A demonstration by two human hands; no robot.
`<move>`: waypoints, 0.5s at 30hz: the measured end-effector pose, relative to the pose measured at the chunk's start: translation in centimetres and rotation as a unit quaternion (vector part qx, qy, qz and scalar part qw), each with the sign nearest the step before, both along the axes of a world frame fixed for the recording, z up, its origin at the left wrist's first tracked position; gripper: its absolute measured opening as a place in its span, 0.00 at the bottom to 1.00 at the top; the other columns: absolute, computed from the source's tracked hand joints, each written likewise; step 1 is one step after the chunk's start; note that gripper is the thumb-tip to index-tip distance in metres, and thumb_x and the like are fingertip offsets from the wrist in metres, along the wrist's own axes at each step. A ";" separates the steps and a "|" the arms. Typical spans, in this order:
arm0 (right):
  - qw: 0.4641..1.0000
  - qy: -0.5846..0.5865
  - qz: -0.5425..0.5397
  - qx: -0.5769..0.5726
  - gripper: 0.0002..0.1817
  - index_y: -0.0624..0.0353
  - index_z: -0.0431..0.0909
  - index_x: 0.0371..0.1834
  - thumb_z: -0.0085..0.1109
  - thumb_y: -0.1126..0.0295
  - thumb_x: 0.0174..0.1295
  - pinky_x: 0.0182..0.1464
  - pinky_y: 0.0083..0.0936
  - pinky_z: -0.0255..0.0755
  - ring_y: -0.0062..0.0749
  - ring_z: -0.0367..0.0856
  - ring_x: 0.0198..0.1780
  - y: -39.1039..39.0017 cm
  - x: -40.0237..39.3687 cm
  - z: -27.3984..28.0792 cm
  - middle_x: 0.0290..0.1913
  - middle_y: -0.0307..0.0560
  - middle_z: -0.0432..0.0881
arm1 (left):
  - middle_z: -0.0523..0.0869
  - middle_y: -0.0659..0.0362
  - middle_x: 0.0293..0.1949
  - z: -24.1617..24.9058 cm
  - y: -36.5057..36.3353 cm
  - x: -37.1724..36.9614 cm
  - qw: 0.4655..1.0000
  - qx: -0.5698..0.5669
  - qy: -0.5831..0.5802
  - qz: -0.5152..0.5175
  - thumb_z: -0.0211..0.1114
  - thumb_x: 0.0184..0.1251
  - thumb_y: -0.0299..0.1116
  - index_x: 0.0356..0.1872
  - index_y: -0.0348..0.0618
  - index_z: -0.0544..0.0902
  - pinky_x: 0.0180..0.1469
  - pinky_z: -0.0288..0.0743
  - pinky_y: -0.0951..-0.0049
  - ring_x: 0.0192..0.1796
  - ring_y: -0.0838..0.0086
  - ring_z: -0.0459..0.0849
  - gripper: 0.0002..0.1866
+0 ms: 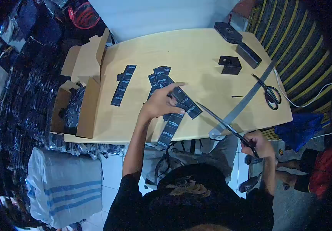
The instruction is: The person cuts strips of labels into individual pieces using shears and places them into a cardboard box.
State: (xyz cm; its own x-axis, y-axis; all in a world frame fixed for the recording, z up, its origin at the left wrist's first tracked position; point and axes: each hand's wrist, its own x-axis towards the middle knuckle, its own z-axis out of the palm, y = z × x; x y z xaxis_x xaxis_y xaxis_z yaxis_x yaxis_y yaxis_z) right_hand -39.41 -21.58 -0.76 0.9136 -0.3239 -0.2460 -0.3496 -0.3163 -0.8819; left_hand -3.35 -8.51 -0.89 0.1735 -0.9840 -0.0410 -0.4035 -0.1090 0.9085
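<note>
My left hand rests on a long dark strip of Epson labels and pinches it near the front edge of the wooden table. The strip hangs over the table's edge toward me. My right hand grips the handles of a pair of scissors, whose open blades point up-left toward the strip's end at the fingers. Cut label pieces lie in a loose pile just beyond my left hand. A longer label strip lies apart to the left.
An open cardboard box holding dark packets stands at the table's left edge. A second pair of scissors, a metal ruler and three black boxes lie at the right. A wrapped bundle sits on the floor.
</note>
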 end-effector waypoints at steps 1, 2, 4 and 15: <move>1.000 -0.004 -0.007 -0.028 0.14 0.61 0.76 0.22 0.73 0.66 0.46 0.22 0.17 0.59 0.15 0.66 0.20 0.1 -0.3 -0.6 0.16 0.37 0.73 | 0.78 0.60 0.27 -1.0 -0.3 0.4 0.999 0.002 -0.020 0.026 0.81 0.34 0.31 0.61 0.47 0.71 0.33 0.74 0.79 0.29 0.79 0.77 0.44; 0.999 -0.036 -0.017 -0.008 0.13 0.61 0.77 0.23 0.72 0.66 0.47 0.23 0.18 0.61 0.16 0.67 0.20 0.4 -0.2 -1.0 0.16 0.37 0.74 | 0.78 0.59 0.27 -1.6 -0.5 0.8 0.999 0.009 -0.045 0.030 0.81 0.32 0.32 0.64 0.49 0.67 0.33 0.74 0.79 0.29 0.78 0.78 0.49; 0.999 -0.033 -0.042 -0.005 0.13 0.62 0.77 0.24 0.72 0.66 0.47 0.24 0.18 0.62 0.16 0.69 0.21 1.1 0.1 -2.1 0.17 0.37 0.74 | 0.78 0.59 0.27 -1.4 -0.2 0.6 0.998 0.003 -0.045 0.047 0.81 0.31 0.32 0.65 0.49 0.66 0.33 0.74 0.78 0.29 0.78 0.78 0.51; 0.973 -0.149 -0.123 0.124 0.11 0.63 0.80 0.33 0.71 0.72 0.48 0.28 0.15 0.63 0.13 0.69 0.25 4.6 9.2 -1.8 0.20 0.33 0.75 | 0.78 0.57 0.19 -1.3 1.5 1.7 0.983 0.085 -0.110 0.117 0.80 0.32 0.34 0.63 0.39 0.69 0.23 0.71 0.76 0.20 0.75 0.76 0.48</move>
State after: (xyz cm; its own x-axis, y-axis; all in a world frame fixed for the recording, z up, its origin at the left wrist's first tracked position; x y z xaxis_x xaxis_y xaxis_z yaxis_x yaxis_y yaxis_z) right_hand -30.26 -16.97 -2.60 0.8587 -0.5062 -0.0803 -0.1048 -0.0201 -0.9943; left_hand -1.61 -6.98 -2.24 0.4172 -0.8982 -0.1383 -0.5345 -0.3656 0.7620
